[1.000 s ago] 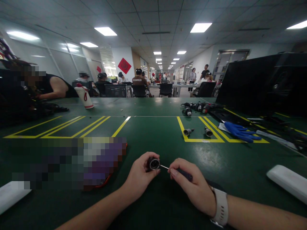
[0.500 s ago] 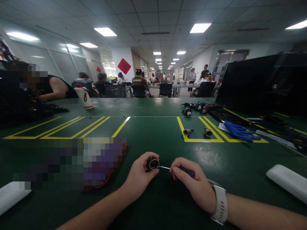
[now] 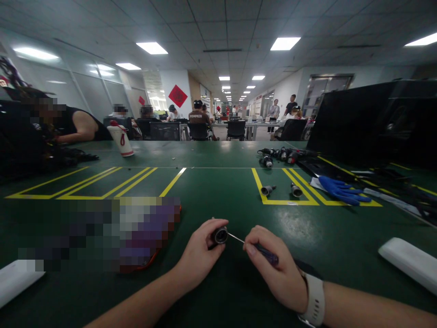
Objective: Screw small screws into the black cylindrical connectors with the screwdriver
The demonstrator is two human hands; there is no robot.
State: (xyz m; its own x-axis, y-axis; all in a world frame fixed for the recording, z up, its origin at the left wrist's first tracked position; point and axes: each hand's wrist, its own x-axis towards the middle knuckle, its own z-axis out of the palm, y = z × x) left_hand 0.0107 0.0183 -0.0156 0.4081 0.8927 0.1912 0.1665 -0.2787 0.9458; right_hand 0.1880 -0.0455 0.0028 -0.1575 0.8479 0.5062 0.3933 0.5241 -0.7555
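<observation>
Between thumb and fingers, my left hand (image 3: 201,248) holds a small round metal part (image 3: 221,235), dark with a hollow ring-shaped end turned towards me. My right hand (image 3: 269,257) is closed around the dark purple handle of a screwdriver (image 3: 268,253). Its thin shaft points left and up, and the tip meets the right edge of the metal part. Whether the tip sits in a screw is too small to tell. A pale watch band circles my right wrist.
Two similar metal parts (image 3: 296,190) lie inside yellow tape lines on the green table (image 3: 218,182). Further right is a blue glove (image 3: 341,189); behind are black cabled tools (image 3: 268,160). A paper cup (image 3: 122,140) stands far left. White blocks flank both sides. A person leans at left.
The screwdriver has tilted, its tip now higher and its handle lower. The metal part has turned slightly in my left hand and shifted a little to the right.
</observation>
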